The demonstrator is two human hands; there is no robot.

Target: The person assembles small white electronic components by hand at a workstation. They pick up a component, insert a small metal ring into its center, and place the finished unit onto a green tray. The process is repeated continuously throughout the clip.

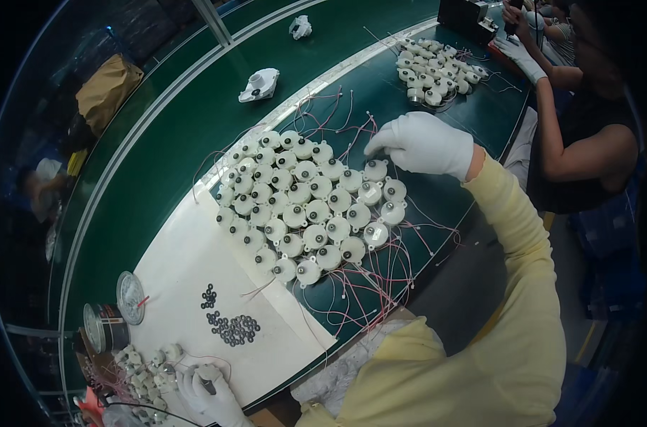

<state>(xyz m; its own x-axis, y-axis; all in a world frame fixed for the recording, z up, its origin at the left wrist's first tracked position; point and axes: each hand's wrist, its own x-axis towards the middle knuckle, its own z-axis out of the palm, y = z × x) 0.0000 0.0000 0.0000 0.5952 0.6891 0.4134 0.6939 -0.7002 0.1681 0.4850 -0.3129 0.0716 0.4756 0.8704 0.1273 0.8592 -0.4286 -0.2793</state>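
Note:
My right hand, in a white glove, is over the far right edge of a group of small white round motors. Its fingertips are pinched together just above one motor; whatever is between them is hidden. Most motors carry a black ring on the shaft, while a few at the right show bare metal shafts. At the lower left my gloved left hand is closed around a small grey piece with a dark part, its kind unclear. Loose black rings lie on a white sheet.
Pink and white wires trail off the motors over the green table's near edge. A tin can, a round lid and more motors stand at lower left. Across the table are another motor pile and a co-worker's gloved hand.

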